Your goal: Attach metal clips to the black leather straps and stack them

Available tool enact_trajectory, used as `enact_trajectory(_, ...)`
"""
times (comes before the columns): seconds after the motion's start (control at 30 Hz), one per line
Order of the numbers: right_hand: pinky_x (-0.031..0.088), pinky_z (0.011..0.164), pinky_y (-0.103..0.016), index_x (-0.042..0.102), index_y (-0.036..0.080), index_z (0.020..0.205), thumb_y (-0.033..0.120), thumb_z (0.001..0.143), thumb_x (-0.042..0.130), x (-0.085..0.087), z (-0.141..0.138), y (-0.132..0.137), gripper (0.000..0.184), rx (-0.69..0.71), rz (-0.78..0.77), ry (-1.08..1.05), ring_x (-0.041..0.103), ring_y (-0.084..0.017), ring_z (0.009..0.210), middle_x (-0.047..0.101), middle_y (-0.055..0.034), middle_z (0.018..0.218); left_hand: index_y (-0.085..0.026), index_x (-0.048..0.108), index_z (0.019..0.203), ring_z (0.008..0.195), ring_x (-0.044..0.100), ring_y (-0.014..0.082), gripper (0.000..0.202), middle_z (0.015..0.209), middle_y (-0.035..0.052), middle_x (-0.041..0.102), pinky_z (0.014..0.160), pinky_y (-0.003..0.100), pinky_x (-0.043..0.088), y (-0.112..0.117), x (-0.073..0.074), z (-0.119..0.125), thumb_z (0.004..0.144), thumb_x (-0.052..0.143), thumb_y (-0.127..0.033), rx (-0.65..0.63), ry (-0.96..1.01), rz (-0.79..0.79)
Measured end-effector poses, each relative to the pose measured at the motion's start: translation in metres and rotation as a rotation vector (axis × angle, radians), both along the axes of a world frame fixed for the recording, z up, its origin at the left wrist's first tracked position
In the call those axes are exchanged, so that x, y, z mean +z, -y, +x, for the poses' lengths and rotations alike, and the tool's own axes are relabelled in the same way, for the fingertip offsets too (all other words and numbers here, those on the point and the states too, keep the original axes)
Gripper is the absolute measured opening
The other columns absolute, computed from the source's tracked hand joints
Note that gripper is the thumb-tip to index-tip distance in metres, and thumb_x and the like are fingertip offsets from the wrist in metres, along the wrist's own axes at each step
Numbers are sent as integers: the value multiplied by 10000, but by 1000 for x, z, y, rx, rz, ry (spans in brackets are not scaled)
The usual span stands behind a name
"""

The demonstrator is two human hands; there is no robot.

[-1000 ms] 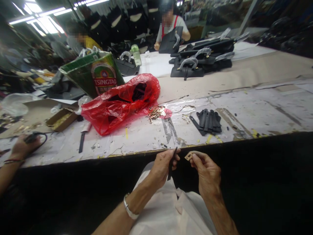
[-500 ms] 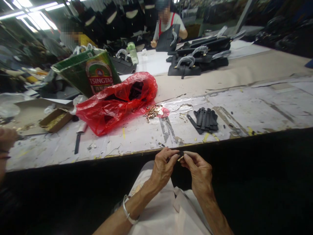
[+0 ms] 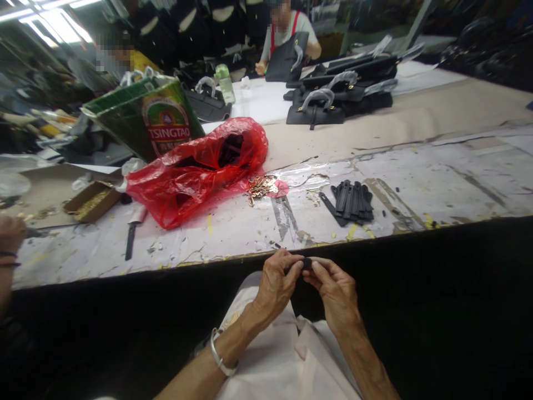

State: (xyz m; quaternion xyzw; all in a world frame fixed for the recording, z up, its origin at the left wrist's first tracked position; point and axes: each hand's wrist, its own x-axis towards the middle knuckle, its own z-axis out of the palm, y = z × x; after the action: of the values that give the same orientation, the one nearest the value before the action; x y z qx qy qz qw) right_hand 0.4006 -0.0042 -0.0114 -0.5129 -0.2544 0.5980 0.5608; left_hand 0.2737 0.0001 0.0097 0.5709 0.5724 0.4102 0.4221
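Between my two hands, just off the table's front edge, is a black leather strap [image 3: 307, 263], mostly covered by fingers. My left hand [image 3: 277, 280], with a silver bangle on its wrist, pinches one side of it. My right hand [image 3: 336, 289] grips the other side, thumb on top and fingers curled beneath. Beyond them on the table lies a stack of similar black leather straps [image 3: 353, 201]. Gold-coloured metal clasps [image 3: 263, 186] are heaped to the left of that stack.
A red plastic bag [image 3: 166, 194] with dark contents lies left of the clasps, before a green carton [image 3: 125, 119]. Further left are a knife-like tool [image 3: 130, 239] and a cardboard tray [image 3: 92, 203]. Black handbags [image 3: 316, 114] lie at the back, near a co-worker [image 3: 287, 33]. Another person's hand [image 3: 11, 233] shows at left.
A light gold-coloured bit by my right fingertips has gone out of sight. Both hands keep hold of the strap, my right hand having shifted slightly left. The view has tilted a little.
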Motion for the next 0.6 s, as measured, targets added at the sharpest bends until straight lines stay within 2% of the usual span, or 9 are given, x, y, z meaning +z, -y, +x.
enact_trajectory(0.6,572,626,-262,754,172,786,429,623,868,3,-2,3,325,44,2,-7,647,-151,631,717,-50,795,-213,765,823,702,503,161,184,715,31,560,705,265,349,0,-1,-2,851,584,-209,22,0,21)
